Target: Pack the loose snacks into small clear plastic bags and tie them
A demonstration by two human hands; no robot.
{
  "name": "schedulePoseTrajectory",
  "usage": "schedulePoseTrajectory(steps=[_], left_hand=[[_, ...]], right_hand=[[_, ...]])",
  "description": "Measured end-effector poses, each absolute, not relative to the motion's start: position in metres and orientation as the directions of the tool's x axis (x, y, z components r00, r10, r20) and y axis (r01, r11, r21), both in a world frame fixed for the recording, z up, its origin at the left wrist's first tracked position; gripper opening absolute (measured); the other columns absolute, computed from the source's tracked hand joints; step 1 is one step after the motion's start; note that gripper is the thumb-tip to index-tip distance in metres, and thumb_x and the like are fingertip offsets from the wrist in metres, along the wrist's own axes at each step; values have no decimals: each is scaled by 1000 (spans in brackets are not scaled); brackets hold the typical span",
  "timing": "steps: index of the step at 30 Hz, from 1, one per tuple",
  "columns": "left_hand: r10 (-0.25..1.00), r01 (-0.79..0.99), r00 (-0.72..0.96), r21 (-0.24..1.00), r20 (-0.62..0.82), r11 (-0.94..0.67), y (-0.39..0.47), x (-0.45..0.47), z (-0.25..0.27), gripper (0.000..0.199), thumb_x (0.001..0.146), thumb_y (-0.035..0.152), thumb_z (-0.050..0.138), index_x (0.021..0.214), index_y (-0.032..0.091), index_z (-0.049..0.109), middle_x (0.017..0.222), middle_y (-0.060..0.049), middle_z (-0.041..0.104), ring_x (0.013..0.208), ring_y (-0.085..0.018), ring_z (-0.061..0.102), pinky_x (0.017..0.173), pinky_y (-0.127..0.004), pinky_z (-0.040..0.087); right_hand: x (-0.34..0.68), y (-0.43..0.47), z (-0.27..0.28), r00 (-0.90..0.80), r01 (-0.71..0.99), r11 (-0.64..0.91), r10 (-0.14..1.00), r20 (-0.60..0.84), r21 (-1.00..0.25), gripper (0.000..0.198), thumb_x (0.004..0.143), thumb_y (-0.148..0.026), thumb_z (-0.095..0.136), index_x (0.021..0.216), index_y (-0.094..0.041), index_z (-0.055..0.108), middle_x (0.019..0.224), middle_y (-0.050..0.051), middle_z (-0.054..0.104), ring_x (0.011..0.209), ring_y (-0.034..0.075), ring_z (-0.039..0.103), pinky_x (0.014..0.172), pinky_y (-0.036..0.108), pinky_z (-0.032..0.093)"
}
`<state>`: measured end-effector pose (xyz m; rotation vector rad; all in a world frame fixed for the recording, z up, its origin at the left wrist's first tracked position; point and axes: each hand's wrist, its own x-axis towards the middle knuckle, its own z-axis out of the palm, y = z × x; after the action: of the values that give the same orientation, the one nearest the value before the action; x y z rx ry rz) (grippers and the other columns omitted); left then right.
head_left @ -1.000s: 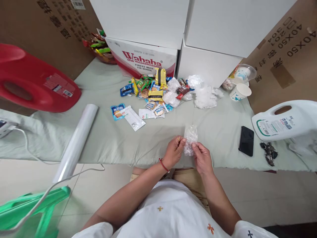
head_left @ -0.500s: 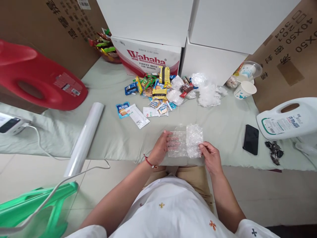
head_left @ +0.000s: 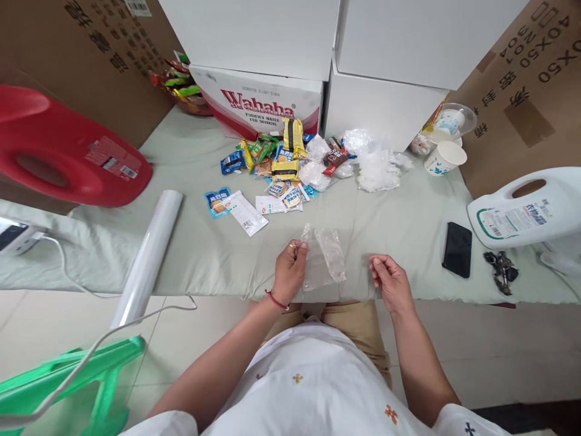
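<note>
Near the table's front edge, my left hand [head_left: 290, 270] pinches a thin clear plastic bag [head_left: 327, 257] by its left side. The bag stretches to the right from my fingers, its right part creased and folded over. Apart from it, to the right, my right hand [head_left: 391, 280] hovers above the cloth. Its fingers are bent and drawn together, with nothing visible in them. Beyond my hands lie white packets [head_left: 246, 213], a blue packet [head_left: 216, 202] and a heap of small wrapped snacks [head_left: 285, 169]. Crumpled clear plastic [head_left: 379, 169] lies right of the heap.
A red jug [head_left: 68, 151] and a white plastic roll [head_left: 147, 257] are at left. On the right are a black phone [head_left: 457, 249], keys [head_left: 501, 272], a white detergent bottle [head_left: 529, 209] and paper cups [head_left: 445, 158]. White boxes [head_left: 385, 109] stand behind. A green stool [head_left: 102, 375] is below.
My right hand has let go of the clear bag and moved slightly right. My left hand now pinches the bag instead of lying flat at it, and the bag hangs narrower. The view has shifted slightly.
</note>
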<state>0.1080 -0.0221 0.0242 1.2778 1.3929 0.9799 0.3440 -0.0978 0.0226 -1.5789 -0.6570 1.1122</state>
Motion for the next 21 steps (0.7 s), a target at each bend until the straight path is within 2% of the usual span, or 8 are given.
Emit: schedulePoseTrajectory(steps=[4, 6, 8, 10, 14, 16, 19, 21], left_hand=[[989, 195, 84, 975, -121, 102, -30, 116, 26, 37, 98, 56, 47, 82, 22, 54, 59, 6, 39, 55, -13, 36, 57, -27, 32], [988, 196, 95, 976, -119, 98, -32, 117, 27, 38, 98, 57, 47, 84, 22, 55, 59, 6, 39, 55, -13, 37, 57, -27, 32], [991, 204, 77, 975, -109, 91, -31, 114, 28, 38, 98, 57, 46, 85, 23, 55, 60, 6, 40, 56, -14, 38, 58, -27, 33], [995, 232, 44, 970, -89, 76, -29, 106, 29, 37, 99, 55, 46, 85, 23, 56, 61, 5, 41, 58, -14, 39, 60, -27, 34], [998, 311, 0, 949, -55, 52, -22, 88, 28, 35, 99, 51, 46, 84, 22, 57, 65, 4, 45, 62, -14, 41, 64, -26, 37], [998, 323, -3, 944, -61, 59, -18, 79, 25, 34, 100, 50, 45, 86, 21, 59, 65, 4, 46, 62, -14, 41, 64, -26, 37], [997, 322, 1, 944, -72, 68, -10, 69, 20, 35, 100, 50, 44, 88, 21, 60, 63, 5, 44, 60, -13, 41, 62, -25, 36], [997, 326, 19, 944, -69, 60, -6, 64, 19, 36, 100, 50, 45, 90, 21, 62, 62, 5, 44, 59, -13, 41, 62, -25, 36]], right_hand=[[322, -78, 19, 364, 49, -308, 891, -270, -950, 46, 78, -56, 75, 112, -25, 69, 98, 3, 70, 61, 12, 54, 48, 24, 40], [311, -67, 16, 305, 194, -295, 925, -228, -936, 38, 77, -49, 77, 106, -24, 71, 89, 1, 70, 60, 12, 53, 55, 25, 43], [306, -60, 15, 251, 264, -268, 946, -202, -926, 23, 78, -44, 74, 89, -23, 73, 75, 0, 67, 62, 13, 53, 61, 26, 43], [308, -57, 16, 253, 222, -259, 946, -201, -940, 23, 80, -45, 72, 79, -22, 71, 69, -1, 64, 62, 13, 51, 60, 26, 41], [329, -65, 23, 329, -6, -311, 897, -296, -950, 35, 68, -52, 82, 78, -21, 69, 59, -6, 52, 50, 9, 36, 47, 24, 27], [345, -74, 26, 359, -66, -343, 868, -343, -937, 40, 64, -54, 85, 78, -21, 68, 56, -7, 46, 48, 8, 30, 44, 23, 22], [370, -90, 28, 409, -18, -391, 837, -364, -920, 44, 65, -58, 85, 79, -20, 67, 55, -8, 43, 47, 8, 29, 43, 23, 21], [384, -96, 32, 436, 99, -414, 835, -334, -905, 44, 69, -61, 82, 80, -21, 67, 56, -6, 46, 48, 9, 35, 44, 24, 27]])
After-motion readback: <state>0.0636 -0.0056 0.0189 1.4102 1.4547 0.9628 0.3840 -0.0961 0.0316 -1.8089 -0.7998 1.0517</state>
